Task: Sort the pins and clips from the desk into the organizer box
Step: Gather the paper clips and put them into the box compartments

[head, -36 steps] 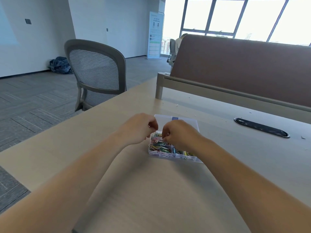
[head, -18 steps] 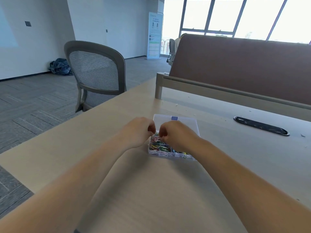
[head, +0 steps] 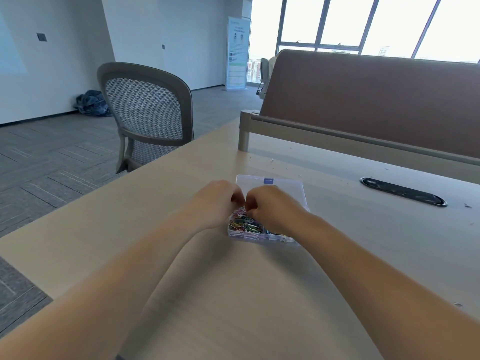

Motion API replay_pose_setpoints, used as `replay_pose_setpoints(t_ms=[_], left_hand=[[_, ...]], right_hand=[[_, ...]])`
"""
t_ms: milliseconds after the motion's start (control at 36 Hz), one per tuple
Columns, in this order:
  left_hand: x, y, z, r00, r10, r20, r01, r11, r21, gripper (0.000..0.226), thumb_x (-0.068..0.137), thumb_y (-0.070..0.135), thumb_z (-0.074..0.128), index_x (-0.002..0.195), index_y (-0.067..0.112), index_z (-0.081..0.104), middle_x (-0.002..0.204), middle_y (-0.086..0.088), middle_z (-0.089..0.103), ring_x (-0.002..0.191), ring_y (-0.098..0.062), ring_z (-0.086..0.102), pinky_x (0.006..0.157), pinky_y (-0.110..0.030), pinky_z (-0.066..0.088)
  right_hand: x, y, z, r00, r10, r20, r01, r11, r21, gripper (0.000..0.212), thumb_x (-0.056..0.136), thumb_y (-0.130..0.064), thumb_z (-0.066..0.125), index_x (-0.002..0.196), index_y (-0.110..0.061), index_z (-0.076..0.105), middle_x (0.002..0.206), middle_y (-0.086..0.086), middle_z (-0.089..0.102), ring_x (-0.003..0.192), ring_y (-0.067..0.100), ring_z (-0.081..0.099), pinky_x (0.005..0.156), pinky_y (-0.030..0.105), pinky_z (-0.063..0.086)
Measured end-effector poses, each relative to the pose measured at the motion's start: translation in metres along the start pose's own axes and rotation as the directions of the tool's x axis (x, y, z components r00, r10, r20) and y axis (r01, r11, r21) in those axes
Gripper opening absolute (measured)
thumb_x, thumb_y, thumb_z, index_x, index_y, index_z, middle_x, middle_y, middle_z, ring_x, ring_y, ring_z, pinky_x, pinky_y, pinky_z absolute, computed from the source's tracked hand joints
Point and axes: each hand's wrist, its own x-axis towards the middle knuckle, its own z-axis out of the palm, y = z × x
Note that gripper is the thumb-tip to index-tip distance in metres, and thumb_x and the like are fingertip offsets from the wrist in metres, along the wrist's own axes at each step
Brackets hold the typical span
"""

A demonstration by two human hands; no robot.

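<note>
A clear plastic organizer box [head: 255,239] lies on the light wooden desk [head: 233,294], and its lid [head: 283,184] rests flat behind it. Several coloured paper clips [head: 242,224] fill its front-left compartment. The other compartments are mostly hidden under my right hand. My left hand [head: 215,201] and my right hand [head: 272,206] hover over the box with curled fingers, their fingertips almost touching just above the clips. Anything pinched between the fingertips is hidden from view.
A grey mesh office chair [head: 148,113] stands at the desk's left side. A brown divider panel [head: 376,100] on a metal rail runs along the back. A black oval cable port [head: 402,194] sits to the right of the box. Small scraps dot the far desk.
Both hands have drawn closer together over the clip compartment, and the gap between the fingertips has narrowed. The box has not moved.
</note>
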Motion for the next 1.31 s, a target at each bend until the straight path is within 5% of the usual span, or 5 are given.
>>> replay_pose_setpoints(t_ms=[139,361,750,972,1306], left_hand=[[-0.0004,-0.0012,-0.0004,0.999,-0.026,-0.03,0.024,0.997,-0.075,0.014,0.089,0.01,0.058,0.095,0.017,0.069,0.082,0.005,0.06,0.059,0.0,0.047,0.052,-0.011,0.031],[-0.0006,-0.0023,0.0028,1.0,-0.007,-0.002,0.007,0.999,-0.035,0.014,0.084,0.015,0.066,0.098,0.018,0.069,0.09,0.005,0.063,0.082,-0.011,0.054,0.069,-0.022,0.037],[-0.0022,-0.0034,0.0045,1.0,-0.004,0.031,0.004,1.0,0.006,0.007,0.083,0.02,0.068,0.089,0.023,0.068,0.07,0.017,0.049,0.072,-0.006,0.048,0.056,-0.014,0.031],[-0.0007,-0.0024,0.0083,0.998,0.057,-0.002,-0.057,0.996,0.062,0.013,0.086,0.019,0.063,0.094,0.022,0.073,0.091,0.006,0.068,0.077,-0.008,0.049,0.068,-0.02,0.034],[-0.0038,0.0025,0.0084,0.99,0.138,-0.008,-0.137,0.988,0.065,0.021,0.084,0.009,0.061,0.093,0.022,0.076,0.093,0.004,0.067,0.085,-0.015,0.059,0.071,-0.022,0.038]], right_hand=[[-0.0021,0.0025,0.0006,1.0,-0.003,-0.022,0.003,1.0,0.008,0.016,0.091,-0.014,0.061,0.102,-0.017,0.072,0.101,0.005,0.071,0.088,0.021,0.063,0.079,0.027,0.05],[-0.0022,0.0019,-0.0014,1.0,-0.006,-0.007,0.006,1.0,0.004,0.02,0.088,-0.011,0.06,0.096,-0.02,0.076,0.093,0.006,0.072,0.084,0.022,0.064,0.079,0.031,0.055],[-0.0059,0.0099,-0.0025,1.0,0.006,-0.019,-0.006,1.0,0.015,0.015,0.087,-0.017,0.064,0.093,-0.02,0.078,0.091,0.003,0.073,0.083,0.02,0.064,0.077,0.032,0.054],[-0.0064,0.009,-0.0015,1.0,0.003,-0.017,-0.003,1.0,0.021,0.017,0.087,-0.015,0.064,0.094,-0.021,0.078,0.09,0.002,0.073,0.08,0.02,0.064,0.078,0.029,0.054],[-0.0053,0.0091,-0.001,1.0,0.004,-0.01,-0.004,1.0,0.019,0.011,0.085,-0.017,0.065,0.091,-0.02,0.074,0.089,0.004,0.071,0.082,0.024,0.063,0.075,0.031,0.052]])
